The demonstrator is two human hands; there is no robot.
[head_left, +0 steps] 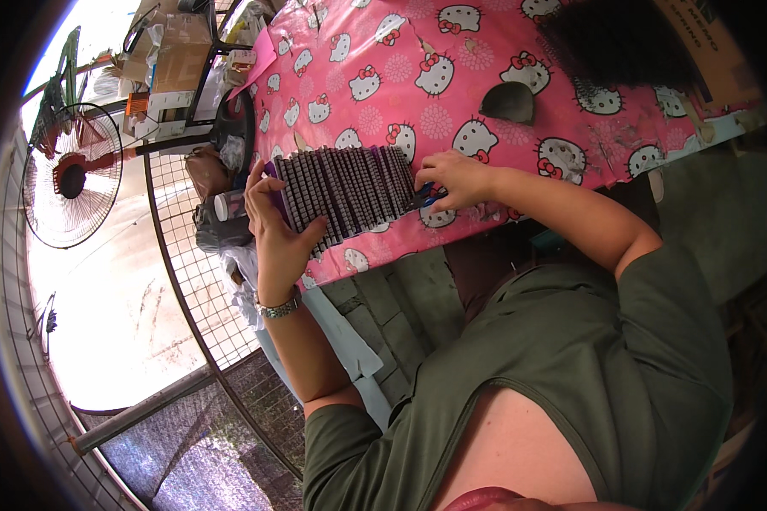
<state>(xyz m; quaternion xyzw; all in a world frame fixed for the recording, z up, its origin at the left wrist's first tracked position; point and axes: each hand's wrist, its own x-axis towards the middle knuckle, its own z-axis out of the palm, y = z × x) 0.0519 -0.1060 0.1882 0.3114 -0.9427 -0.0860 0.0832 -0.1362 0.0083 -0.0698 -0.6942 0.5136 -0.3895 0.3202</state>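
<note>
On the pink table lies a block of many grey, beaded-looking rows (345,192) with purple showing at its left end. My left hand (277,217), a metal-band watch on its wrist, grips that left end. The thumb lies over the near corner and the fingers reach along the purple edge. At the block's right end my right hand (456,180) is closed around a small tool with blue on its handle (435,194). The tool's dark tip is beside the last rows; my fingers hide most of it, so its kind is unclear.
A pink cartoon-cat cloth (435,123) covers the table. A dark, scoop-shaped piece (510,102) lies beyond my right hand. Black bristle-like fibres (618,43) are heaped at the far right by a cardboard box (712,47). A standing fan (72,176) is at the left.
</note>
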